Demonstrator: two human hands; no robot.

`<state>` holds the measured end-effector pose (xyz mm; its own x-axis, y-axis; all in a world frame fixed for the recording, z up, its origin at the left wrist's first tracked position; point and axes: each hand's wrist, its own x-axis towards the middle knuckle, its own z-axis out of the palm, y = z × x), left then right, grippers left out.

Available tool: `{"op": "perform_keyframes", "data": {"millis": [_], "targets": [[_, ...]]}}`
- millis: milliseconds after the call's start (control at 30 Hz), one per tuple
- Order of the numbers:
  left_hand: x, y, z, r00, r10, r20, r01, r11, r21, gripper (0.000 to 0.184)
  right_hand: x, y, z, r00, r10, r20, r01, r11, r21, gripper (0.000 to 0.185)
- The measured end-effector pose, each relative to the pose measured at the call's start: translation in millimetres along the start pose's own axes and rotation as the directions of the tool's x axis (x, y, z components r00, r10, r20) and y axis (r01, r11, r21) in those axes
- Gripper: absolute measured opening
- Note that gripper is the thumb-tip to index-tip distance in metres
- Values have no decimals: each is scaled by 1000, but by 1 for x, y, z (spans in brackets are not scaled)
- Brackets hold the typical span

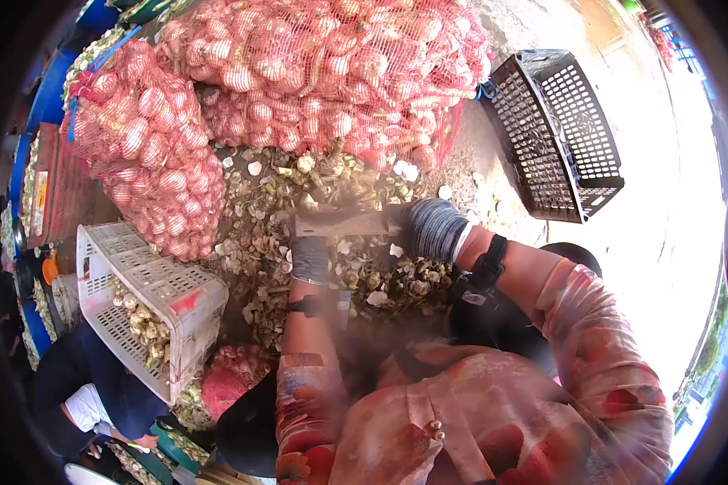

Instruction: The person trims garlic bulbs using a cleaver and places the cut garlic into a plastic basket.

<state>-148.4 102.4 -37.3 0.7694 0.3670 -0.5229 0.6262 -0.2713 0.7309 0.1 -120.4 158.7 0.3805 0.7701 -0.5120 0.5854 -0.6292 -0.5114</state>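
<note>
My right hand [433, 229], in a grey striped glove, is closed round the handle end of a broad-bladed knife [352, 224]. Its blade points left and crosses in front of my left hand [309, 260], which wears a similar glove. The left fingers are hidden by the blade and smeared by motion, so what they hold does not show. A brownish blur lies just above the blade. Beneath both hands is a heap of loose garlic bulbs, skins and trimmings [255, 198].
Red mesh sacks of garlic [315, 65] lie ahead, with another sack [150, 153] at left. A white crate [198, 283] holding garlic stands lower left, near another person [89, 388]. A black crate [554, 137] stands at right.
</note>
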Motion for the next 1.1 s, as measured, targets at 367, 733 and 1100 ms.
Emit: {"op": "perform_keyframes", "data": {"millis": [367, 733, 1100], "targets": [[-99, 123, -21, 777, 436, -454, -410, 898, 159, 27, -26, 28, -14, 991, 121, 56, -117, 990, -76, 51], [-125, 166, 17, 943, 220, -251, -334, 610, -719, 47, -43, -30, -14, 974, 52, -221, 124, 694, 709, 31], [-139, 195, -2, 933, 322, -157, -348, 709, -614, 45, -39, -9, 12, 918, -52, -394, 285, 776, 562, 33]]}}
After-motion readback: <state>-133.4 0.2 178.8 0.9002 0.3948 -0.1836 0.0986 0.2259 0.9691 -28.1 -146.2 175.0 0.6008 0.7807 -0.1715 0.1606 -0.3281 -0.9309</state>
